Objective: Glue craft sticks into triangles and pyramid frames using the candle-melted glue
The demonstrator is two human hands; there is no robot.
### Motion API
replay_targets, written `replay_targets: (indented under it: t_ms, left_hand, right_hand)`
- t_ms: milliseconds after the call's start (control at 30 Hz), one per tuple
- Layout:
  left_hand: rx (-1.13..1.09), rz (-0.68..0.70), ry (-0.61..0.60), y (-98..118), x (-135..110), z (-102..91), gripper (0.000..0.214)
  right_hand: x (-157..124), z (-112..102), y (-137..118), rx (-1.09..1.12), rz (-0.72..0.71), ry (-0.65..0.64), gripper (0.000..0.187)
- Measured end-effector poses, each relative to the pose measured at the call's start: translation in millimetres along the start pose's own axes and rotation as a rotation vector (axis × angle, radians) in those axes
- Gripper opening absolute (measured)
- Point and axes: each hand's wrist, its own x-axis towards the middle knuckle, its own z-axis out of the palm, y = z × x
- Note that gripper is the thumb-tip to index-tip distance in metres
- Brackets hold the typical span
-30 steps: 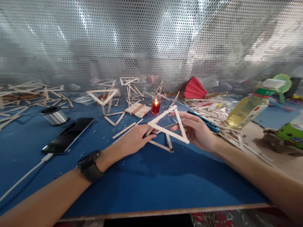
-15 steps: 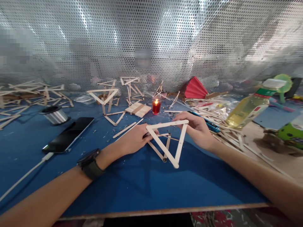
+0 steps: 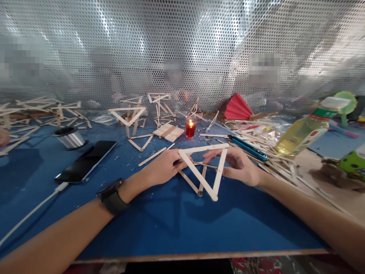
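"Report?"
"I see the left hand [image 3: 163, 167] gripping the stick frame [image 3: 219, 177] above the worktop [image 3: 159, 236], behind its front edge; the right hand [image 3: 242, 166] beside it, thumb and fingers apart, contact unclear."
"Beyond?"
"Lit candle [image 3: 190, 130], towards the back edge."

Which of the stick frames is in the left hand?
The front frame, between the left hand and right hand. The other frames are farther back, beyond the left hand's grip.
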Motion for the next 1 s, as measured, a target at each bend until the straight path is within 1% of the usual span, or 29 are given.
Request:
replay_targets:
  t_ms: [100,267,367,500,567,667,700,767,833,900,1000]
  left_hand:
    - [-0.006,0.004,0.004,0,0,-0.1,0.024]
    - [0.012,-0.018,0.014,-1,0,0.1,0.027]
    - [-0.015,-0.001,0.017,0,-1,-0.1,0.028]
    - [-0.059,0.049,-0.012,0,-1,-0.2,0.024]
    - [-0.055,0.045,-0.018,0,-1,-0.1,0.024]
    - [-0.036,0.0,-0.034,0,-2,0.3,0.029]
    - [-0.028,-0.021,-0.043,0,-2,0.4,0.031]
    - [-0.005,-0.046,-0.051,0,-3,0.9,0.034]
    - [0.026,-0.04,-0.04,0,-3,1.9,0.033]
    - [0.058,-0.009,-0.021,-1,-3,3.0,0.031]
    - [0.11,0.017,0.001,-3,-2,4.4,0.031]
  right_hand:
    - [1,4,-2,-0.015,0.044,0.003,0.031]
    - [4,9,-4,0.078,0.099,0.067,0.024]
    - [4,10,-2,0.109,0.109,0.105,0.028]
    - [5,10,-1,0.142,0.11,0.128,0.036]
    - [7,12,-1,0.151,0.085,0.193,0.041]
    - [10,15,0,0.107,0.003,0.369,0.049]
    - [11,16,1,0.08,-0.024,0.428,0.049]
    - [11,15,2,0.019,-0.046,0.493,0.041]
    - [10,14,3,-0.046,-0.02,0.485,0.028]
    - [9,14,3,-0.08,0.036,0.412,0.017]
    - [7,15,2,-0.073,0.107,0.321,0.024]
